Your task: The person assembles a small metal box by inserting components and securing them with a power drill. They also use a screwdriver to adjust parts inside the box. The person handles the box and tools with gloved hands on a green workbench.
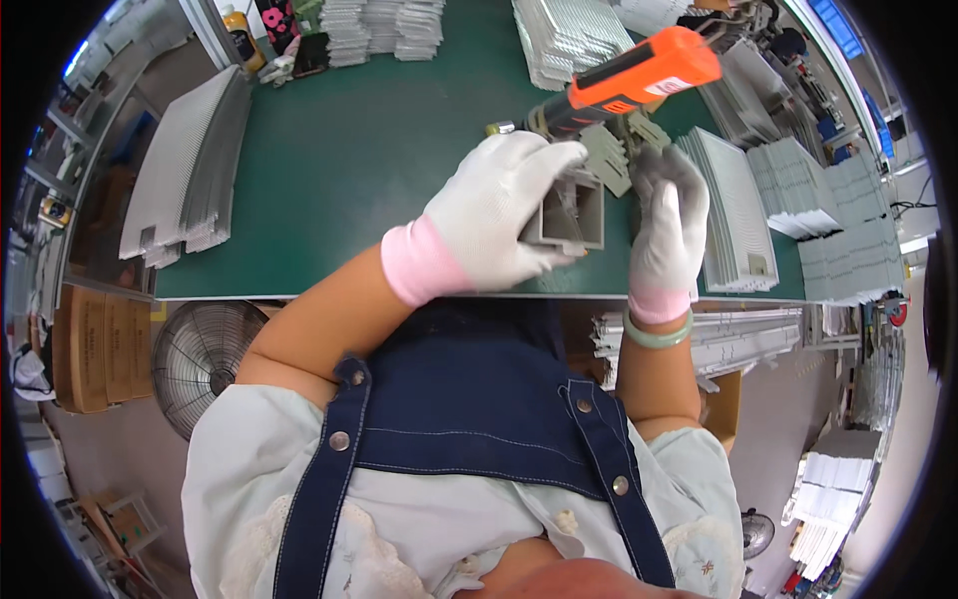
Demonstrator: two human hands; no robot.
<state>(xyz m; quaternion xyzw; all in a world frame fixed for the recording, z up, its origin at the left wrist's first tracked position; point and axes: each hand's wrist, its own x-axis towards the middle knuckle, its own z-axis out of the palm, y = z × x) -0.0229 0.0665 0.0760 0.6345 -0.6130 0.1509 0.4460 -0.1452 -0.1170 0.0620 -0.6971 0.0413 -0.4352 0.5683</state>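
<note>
My left hand (499, 205), in a white glove with a pink cuff, is closed around a grey open-ended rectangular box part (590, 218). Its thumb lies along the top and its fingers wrap the near side. Some clear material shows inside the box part. To the right, my gloved right hand (671, 225) hovers with loosely bent fingers, slightly smeared, and nothing visible in it. Just beyond that hand lie pale grey-green notched pieces (606, 158). Behind both hands is an orange and black cordless power tool (639, 80), its metal tip near my left hand.
The green worktop (329, 180) carries a stack of ribbed white panels (190, 165) at left and several more stacks (733, 215) at right. Bundled white strips (384, 28) stand at the far edge beside a bottle (239, 35). A floor fan (205, 364) stands below left.
</note>
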